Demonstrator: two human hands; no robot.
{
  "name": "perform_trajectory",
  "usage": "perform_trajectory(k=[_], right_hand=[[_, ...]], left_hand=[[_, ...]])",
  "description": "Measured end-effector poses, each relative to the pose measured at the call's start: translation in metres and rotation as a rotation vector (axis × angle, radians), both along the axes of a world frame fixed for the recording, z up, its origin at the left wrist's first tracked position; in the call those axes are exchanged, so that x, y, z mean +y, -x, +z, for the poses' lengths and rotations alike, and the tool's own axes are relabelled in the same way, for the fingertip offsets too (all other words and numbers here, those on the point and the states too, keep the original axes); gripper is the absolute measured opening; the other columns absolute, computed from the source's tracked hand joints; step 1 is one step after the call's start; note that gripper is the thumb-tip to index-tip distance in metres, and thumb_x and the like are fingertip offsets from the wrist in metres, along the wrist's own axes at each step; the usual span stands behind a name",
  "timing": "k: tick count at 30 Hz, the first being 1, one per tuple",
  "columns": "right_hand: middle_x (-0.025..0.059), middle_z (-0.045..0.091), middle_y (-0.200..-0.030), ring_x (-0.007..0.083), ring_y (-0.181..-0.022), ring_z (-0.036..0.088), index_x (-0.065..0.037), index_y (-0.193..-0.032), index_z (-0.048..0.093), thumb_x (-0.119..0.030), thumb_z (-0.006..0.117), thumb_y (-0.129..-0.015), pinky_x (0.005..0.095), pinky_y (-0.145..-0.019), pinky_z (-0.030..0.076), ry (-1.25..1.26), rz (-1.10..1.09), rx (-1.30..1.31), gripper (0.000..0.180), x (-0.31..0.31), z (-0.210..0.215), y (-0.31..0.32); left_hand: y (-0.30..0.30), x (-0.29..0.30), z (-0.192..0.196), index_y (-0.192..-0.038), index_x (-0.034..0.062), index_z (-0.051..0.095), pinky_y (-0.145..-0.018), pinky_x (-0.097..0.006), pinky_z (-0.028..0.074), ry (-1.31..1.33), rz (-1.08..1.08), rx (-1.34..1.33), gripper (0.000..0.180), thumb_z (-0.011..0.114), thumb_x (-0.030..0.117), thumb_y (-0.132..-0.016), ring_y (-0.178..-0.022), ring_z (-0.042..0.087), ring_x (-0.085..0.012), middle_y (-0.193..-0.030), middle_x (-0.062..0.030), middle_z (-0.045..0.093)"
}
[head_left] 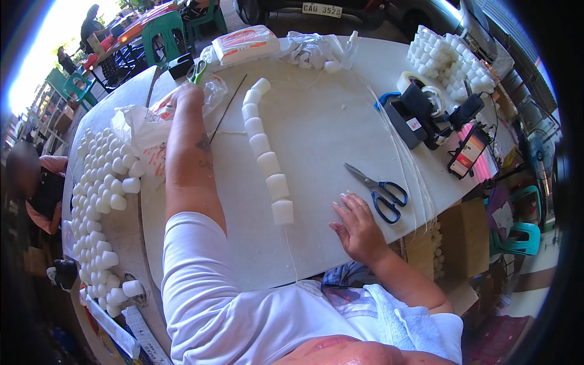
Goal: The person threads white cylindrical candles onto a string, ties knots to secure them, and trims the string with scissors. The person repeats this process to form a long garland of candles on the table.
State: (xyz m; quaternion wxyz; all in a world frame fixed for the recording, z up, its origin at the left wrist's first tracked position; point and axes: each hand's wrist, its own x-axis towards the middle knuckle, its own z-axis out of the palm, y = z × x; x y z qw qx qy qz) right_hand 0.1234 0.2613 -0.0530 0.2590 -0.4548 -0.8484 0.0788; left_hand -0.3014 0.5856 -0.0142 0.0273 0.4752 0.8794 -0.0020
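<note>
My left arm stretches across the table to a white plastic bag with orange print (163, 109). My left hand (187, 95) is at that bag, its fingers hidden. Just beyond it are green-handled scissors (197, 72). My right hand (358, 225) rests on the table near its front edge, fingers stretched out and holding nothing. Close to those fingertips lie scissors with dark blue handles (389, 199), blades partly apart. Between my arms a curved row of small white cup-shaped pieces (267, 164) lies along a thin string, whose near end (292, 252) runs toward me.
Many loose white cup-shaped pieces (100, 194) cover the table's left side; more are heaped (450, 61) at the far right. A tape dispenser (407, 118), a phone (468, 152) and pale strands (404, 152) are on the right. A thin dark rod (229, 107) lies beyond my left forearm. Another person (45, 188) is at the left.
</note>
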Motion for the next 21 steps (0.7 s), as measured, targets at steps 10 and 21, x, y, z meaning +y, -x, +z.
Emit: perform_trajectory(k=[10, 21], right_hand=[[0.0235, 0.048, -0.127, 0.0403, -0.123, 0.044, -0.001, -0.123, 0.053, -0.019, 0.064, -0.087, 0.047, -0.104, 0.037, -0.128, 0.001, 0.068, 0.042, -0.001, -0.01, -0.003], [0.0191, 0.04, -0.14, 0.0386, -0.135, 0.031, -0.013, -0.14, 0.04, -0.014, 0.067, -0.08, 0.0613, -0.106, 0.022, -0.547, 0.02, 0.001, 0.067, -0.05, 0.012, -0.01]], left_hand=[[0.033, -0.058, 0.02, -0.118, 0.0153, 0.06, -0.087, -0.041, 0.049, -0.814, -0.092, -0.178, 0.032, 0.049, 0.034, -0.094, -0.098, 0.063, -0.0373, -0.107, -0.0138, 0.066], [-0.184, -0.35, 0.045, -0.097, 0.0104, 0.064, -0.071, -0.044, 0.049, -0.189, -0.855, -0.394, 0.02, 0.052, 0.026, -0.095, -0.079, 0.064, -0.035, -0.083, -0.0151, 0.066]])
